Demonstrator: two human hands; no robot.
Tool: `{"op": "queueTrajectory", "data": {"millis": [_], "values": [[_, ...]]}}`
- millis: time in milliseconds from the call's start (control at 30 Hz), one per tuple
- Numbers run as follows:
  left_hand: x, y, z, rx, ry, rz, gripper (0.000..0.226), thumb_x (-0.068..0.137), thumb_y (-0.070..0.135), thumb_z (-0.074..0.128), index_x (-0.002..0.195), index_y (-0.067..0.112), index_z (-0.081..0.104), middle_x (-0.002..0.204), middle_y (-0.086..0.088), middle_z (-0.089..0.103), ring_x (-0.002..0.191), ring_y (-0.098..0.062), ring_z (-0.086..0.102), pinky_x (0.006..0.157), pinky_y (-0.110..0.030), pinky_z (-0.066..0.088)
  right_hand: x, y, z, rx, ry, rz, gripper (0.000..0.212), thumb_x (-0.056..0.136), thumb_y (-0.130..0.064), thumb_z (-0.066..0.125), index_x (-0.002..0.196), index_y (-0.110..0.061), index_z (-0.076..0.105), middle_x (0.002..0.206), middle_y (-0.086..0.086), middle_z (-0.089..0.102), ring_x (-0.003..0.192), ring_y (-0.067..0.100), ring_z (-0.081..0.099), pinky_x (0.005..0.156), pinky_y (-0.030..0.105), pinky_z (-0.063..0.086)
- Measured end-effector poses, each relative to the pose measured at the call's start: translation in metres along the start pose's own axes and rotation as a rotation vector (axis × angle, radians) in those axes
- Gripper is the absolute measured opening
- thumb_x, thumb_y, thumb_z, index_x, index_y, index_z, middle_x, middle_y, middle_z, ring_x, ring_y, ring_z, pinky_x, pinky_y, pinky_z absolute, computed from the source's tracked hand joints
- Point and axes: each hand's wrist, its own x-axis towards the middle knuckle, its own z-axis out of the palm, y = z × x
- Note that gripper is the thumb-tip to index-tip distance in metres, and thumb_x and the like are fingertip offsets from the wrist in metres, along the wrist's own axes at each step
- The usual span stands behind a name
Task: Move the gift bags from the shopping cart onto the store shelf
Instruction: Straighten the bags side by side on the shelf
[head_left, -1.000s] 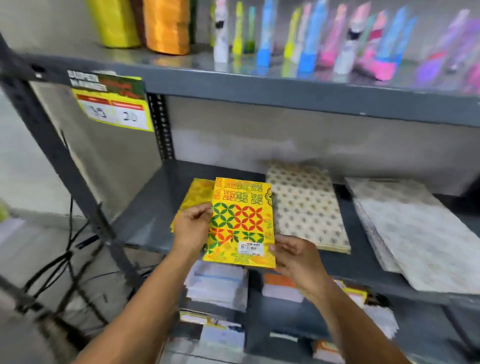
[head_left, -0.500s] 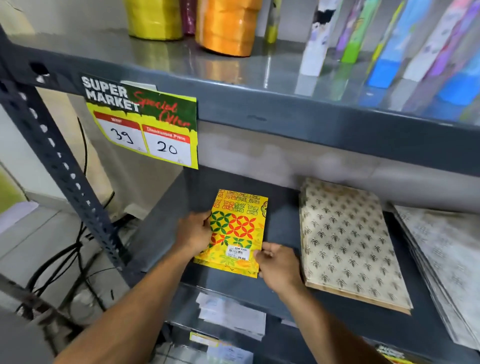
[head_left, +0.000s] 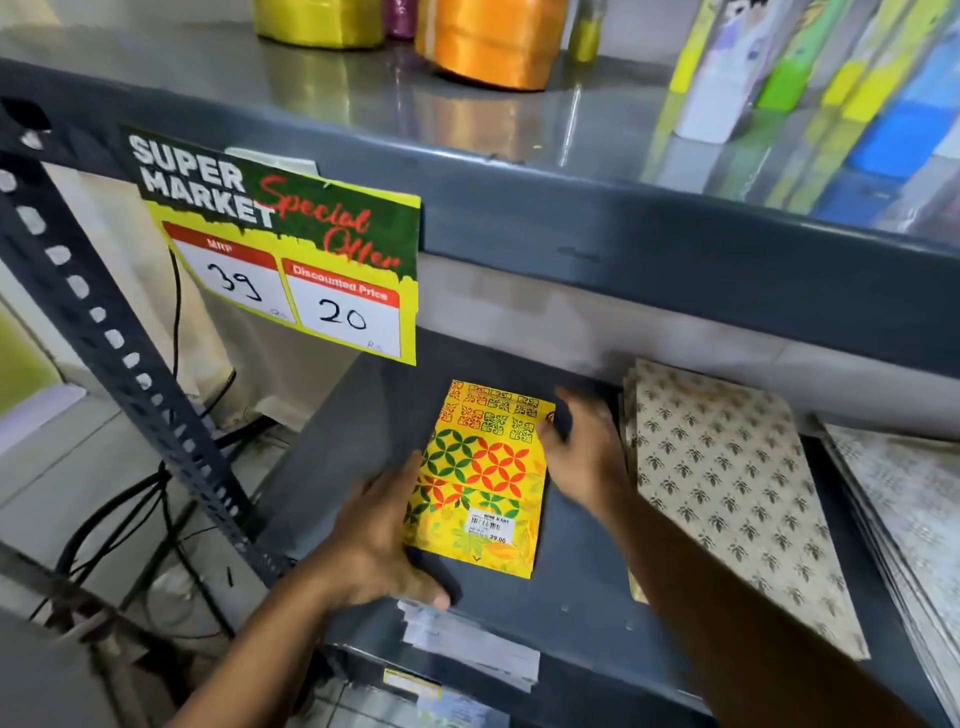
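A stack of yellow gift bags (head_left: 480, 475) with red and green patterns lies flat on the grey middle shelf (head_left: 582, 587), a price sticker near its front edge. My left hand (head_left: 382, 535) presses against the stack's left edge, fingers curled at the front corner. My right hand (head_left: 584, 454) rests against the stack's right edge near its back corner. The bags lie on the shelf board, squeezed between both hands. The shopping cart is out of view.
A beige patterned stack of bags (head_left: 727, 483) lies right of the yellow one, with a pale stack (head_left: 904, 519) beyond it. A price sign (head_left: 291, 265) hangs from the upper shelf, which holds ribbon rolls (head_left: 488, 41). The perforated shelf post (head_left: 119, 364) stands at the left.
The yellow bags have gone from the shelf's front edge deeper onto the board. My right hand slid from the front corner up along the right edge; the view came closer.
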Motion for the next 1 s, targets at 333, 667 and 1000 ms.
{"op": "queueTrajectory", "data": {"millis": [333,667,1000], "values": [[0.006,-0.013,0.003,-0.022,0.169,0.036,0.109,0.043,0.065,0.073,0.142,0.033,0.043,0.146,0.012,0.046,0.132,-0.016,0.039,0.112,-0.035,0.029,0.078,0.005,0.034,-0.161,-0.471,0.014,0.039,0.100,-0.025,0.036,0.096,0.003,0.064,0.092,0.023,0.067,0.074,0.026,0.059,0.064,0.031,0.040],[-0.002,0.110,0.054,-0.293,0.222,0.333,0.131,0.043,0.084,0.064,0.148,0.037,0.001,0.155,0.027,-0.005,0.146,0.007,-0.005,0.113,-0.005,-0.002,0.052,0.074,-0.109,-0.101,0.227,0.162,0.034,0.094,-0.029,0.046,0.119,-0.012,0.060,0.126,0.017,0.062,0.112,0.033,0.059,0.090,0.032,0.048],[0.026,0.186,0.143,-0.470,-0.034,0.225,0.118,0.048,0.021,0.091,0.145,0.019,0.024,0.145,0.005,0.041,0.135,-0.013,0.039,0.105,-0.018,0.035,-0.100,0.213,-0.154,0.532,0.007,0.540,0.030,0.090,-0.018,0.060,0.118,-0.008,0.062,0.093,0.006,0.066,0.074,0.017,0.064,0.058,0.029,0.052]]}}
